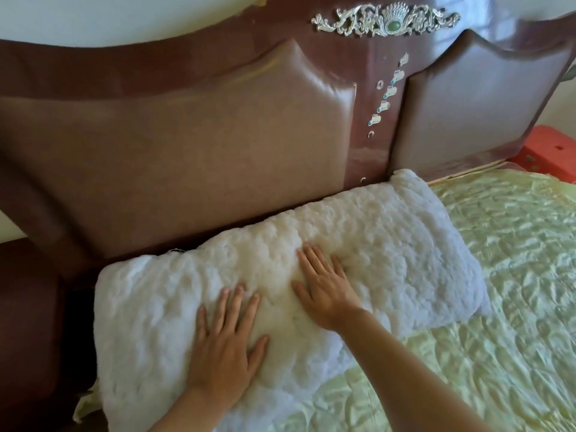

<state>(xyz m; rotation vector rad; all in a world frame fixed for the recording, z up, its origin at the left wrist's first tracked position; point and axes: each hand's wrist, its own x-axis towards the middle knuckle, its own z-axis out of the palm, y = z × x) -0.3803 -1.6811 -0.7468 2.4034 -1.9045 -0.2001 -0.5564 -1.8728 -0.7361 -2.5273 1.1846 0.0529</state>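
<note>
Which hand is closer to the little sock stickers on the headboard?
Right. The right hand lies flat on the fluffy pillow, below the sock stickers; the left hand lies flat on it too, farther down and to the left.

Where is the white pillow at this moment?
In the head view, the pillow lies left of centre on the green bedspread, against the headboard, under the left hand and right hand.
</note>
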